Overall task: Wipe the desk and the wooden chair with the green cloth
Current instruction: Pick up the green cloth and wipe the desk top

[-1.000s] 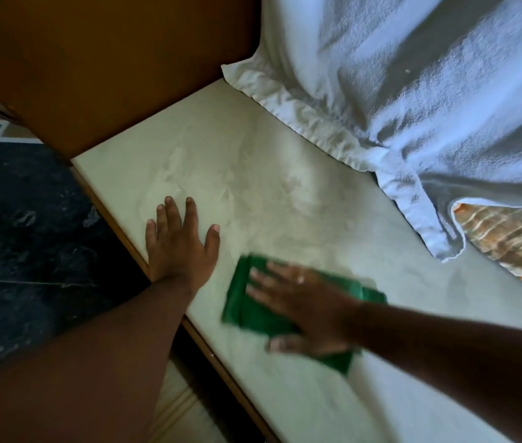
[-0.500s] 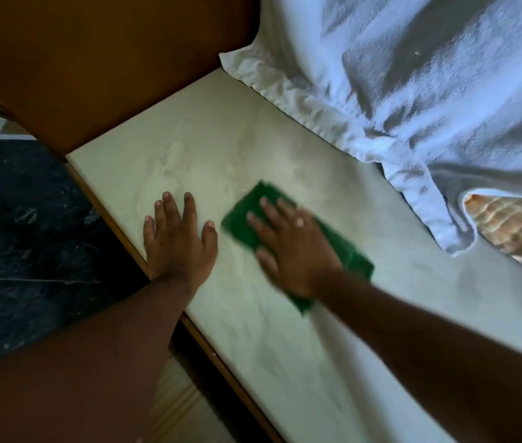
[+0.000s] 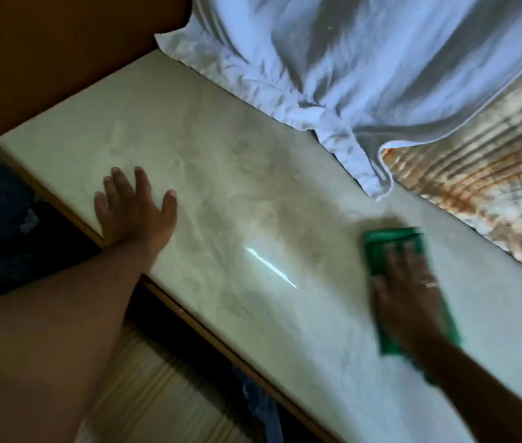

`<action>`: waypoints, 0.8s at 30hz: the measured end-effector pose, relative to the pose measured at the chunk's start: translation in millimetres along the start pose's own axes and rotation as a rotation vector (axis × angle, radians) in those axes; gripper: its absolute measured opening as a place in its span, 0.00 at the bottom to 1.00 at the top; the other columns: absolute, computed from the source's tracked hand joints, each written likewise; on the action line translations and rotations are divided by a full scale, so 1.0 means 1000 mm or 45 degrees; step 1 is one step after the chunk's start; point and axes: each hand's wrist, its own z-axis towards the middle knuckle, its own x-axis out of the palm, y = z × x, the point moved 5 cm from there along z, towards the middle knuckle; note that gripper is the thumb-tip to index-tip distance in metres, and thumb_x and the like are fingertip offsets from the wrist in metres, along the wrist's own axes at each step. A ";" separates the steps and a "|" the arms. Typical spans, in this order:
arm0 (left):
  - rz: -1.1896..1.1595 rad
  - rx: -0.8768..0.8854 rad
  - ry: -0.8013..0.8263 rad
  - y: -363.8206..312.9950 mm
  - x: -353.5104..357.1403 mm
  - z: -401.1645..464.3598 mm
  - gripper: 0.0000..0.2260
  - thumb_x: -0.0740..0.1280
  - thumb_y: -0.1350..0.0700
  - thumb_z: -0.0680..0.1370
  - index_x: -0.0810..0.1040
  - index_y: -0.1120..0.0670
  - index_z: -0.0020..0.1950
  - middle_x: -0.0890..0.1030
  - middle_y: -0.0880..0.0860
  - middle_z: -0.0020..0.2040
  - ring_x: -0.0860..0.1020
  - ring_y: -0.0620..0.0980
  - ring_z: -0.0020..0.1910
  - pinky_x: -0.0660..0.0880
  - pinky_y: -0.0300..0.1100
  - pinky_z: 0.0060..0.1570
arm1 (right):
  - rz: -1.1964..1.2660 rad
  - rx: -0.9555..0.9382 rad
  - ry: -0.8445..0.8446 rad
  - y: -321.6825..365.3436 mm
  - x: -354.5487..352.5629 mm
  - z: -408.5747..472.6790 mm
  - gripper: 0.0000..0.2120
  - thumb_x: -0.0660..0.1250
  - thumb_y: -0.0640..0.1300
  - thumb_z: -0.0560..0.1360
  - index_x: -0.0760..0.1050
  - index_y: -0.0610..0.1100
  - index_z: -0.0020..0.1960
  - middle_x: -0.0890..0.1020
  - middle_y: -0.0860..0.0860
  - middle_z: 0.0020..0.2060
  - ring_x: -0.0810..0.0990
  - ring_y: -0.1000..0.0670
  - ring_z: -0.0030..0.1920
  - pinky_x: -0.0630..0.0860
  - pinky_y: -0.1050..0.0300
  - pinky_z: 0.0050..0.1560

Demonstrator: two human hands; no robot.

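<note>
The desk (image 3: pixel 227 174) has a pale, marble-patterned top with a wooden front edge running diagonally. My left hand (image 3: pixel 133 215) lies flat on it near the front edge, fingers spread, holding nothing. My right hand (image 3: pixel 408 298) presses flat on the green cloth (image 3: pixel 384 247), far to the right on the desk top. The cloth shows beyond my fingertips and under my palm. The wooden chair is not in view.
A white towel (image 3: pixel 365 65) hangs down onto the back of the desk. An orange-patterned fabric (image 3: pixel 483 187) lies at the right behind it. A brown wooden panel (image 3: pixel 61 52) borders the desk's left end. Dark floor (image 3: pixel 4 219) lies at the left.
My right hand has swept the green cloth far to the right along the desk, away from my left hand. My left hand stays planted. The view has shifted right.
</note>
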 end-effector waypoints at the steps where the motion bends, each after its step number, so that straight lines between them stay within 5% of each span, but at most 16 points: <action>1: 0.023 0.012 0.030 0.000 0.002 -0.001 0.37 0.49 0.33 0.79 0.49 0.54 0.82 0.48 0.64 0.81 0.47 0.61 0.81 0.44 0.58 0.77 | -0.042 -0.287 0.033 0.032 0.009 -0.033 0.29 0.57 0.54 0.77 0.64 0.44 0.76 0.63 0.37 0.75 0.64 0.32 0.73 0.61 0.37 0.71; 3: 0.066 0.044 0.158 0.000 0.003 -0.001 0.41 0.47 0.29 0.77 0.43 0.51 0.82 0.43 0.63 0.81 0.42 0.60 0.81 0.41 0.58 0.77 | -0.118 -0.778 0.153 0.065 0.023 -0.096 0.29 0.54 0.58 0.78 0.59 0.51 0.78 0.61 0.43 0.77 0.61 0.37 0.75 0.60 0.38 0.72; 6: 0.088 0.098 0.481 -0.001 -0.006 -0.008 0.44 0.48 0.25 0.75 0.38 0.49 0.81 0.35 0.61 0.81 0.35 0.59 0.79 0.39 0.59 0.77 | -0.132 -1.016 0.244 0.046 0.017 -0.127 0.29 0.51 0.62 0.80 0.54 0.55 0.79 0.58 0.46 0.78 0.54 0.40 0.78 0.53 0.42 0.74; 8: 0.093 0.227 0.508 -0.016 -0.020 -0.023 0.46 0.55 0.26 0.74 0.45 0.50 0.82 0.36 0.60 0.81 0.34 0.60 0.79 0.43 0.59 0.77 | -0.119 -0.991 0.232 0.031 0.007 -0.131 0.28 0.51 0.61 0.80 0.57 0.55 0.78 0.58 0.45 0.78 0.55 0.39 0.77 0.55 0.42 0.75; 10: 0.012 0.510 0.326 -0.054 -0.035 -0.061 0.41 0.61 0.28 0.72 0.60 0.48 0.79 0.43 0.61 0.82 0.40 0.63 0.80 0.49 0.59 0.76 | -0.055 -0.807 0.209 0.012 -0.004 -0.130 0.27 0.50 0.59 0.81 0.61 0.52 0.77 0.62 0.42 0.77 0.60 0.36 0.75 0.61 0.38 0.72; 12: -0.095 0.831 0.264 -0.101 -0.037 -0.116 0.40 0.58 0.26 0.70 0.69 0.47 0.75 0.50 0.62 0.82 0.46 0.66 0.80 0.52 0.60 0.75 | 0.018 -0.601 0.183 -0.007 -0.014 -0.129 0.28 0.49 0.59 0.80 0.66 0.46 0.74 0.69 0.40 0.72 0.69 0.37 0.71 0.68 0.40 0.69; 15: 0.070 1.176 0.459 -0.160 -0.012 -0.194 0.38 0.56 0.25 0.71 0.65 0.45 0.76 0.48 0.58 0.82 0.44 0.61 0.81 0.47 0.60 0.76 | 0.068 -0.462 0.153 -0.032 -0.025 -0.124 0.29 0.51 0.64 0.78 0.72 0.46 0.67 0.79 0.47 0.58 0.78 0.45 0.55 0.75 0.50 0.55; 19: 0.059 1.179 0.586 -0.199 0.003 -0.223 0.26 0.66 0.33 0.74 0.72 0.48 0.66 0.57 0.55 0.81 0.47 0.56 0.81 0.46 0.58 0.77 | 0.209 -0.429 0.370 -0.040 -0.026 -0.114 0.24 0.60 0.74 0.68 0.70 0.59 0.54 0.75 0.60 0.43 0.73 0.57 0.41 0.72 0.58 0.39; 21: -0.027 1.134 0.610 -0.205 -0.002 -0.224 0.17 0.70 0.39 0.74 0.77 0.48 0.57 0.69 0.52 0.74 0.57 0.55 0.79 0.52 0.57 0.76 | 0.160 -0.442 0.540 -0.041 -0.025 -0.106 0.20 0.63 0.73 0.66 0.69 0.58 0.46 0.74 0.60 0.39 0.73 0.60 0.38 0.69 0.61 0.36; 24: -0.311 1.025 0.660 -0.189 -0.024 -0.229 0.10 0.74 0.46 0.73 0.77 0.48 0.48 0.81 0.47 0.51 0.78 0.49 0.53 0.73 0.48 0.57 | 0.159 -0.534 0.681 -0.036 -0.030 -0.089 0.16 0.68 0.64 0.70 0.68 0.55 0.37 0.73 0.57 0.34 0.71 0.59 0.35 0.64 0.61 0.32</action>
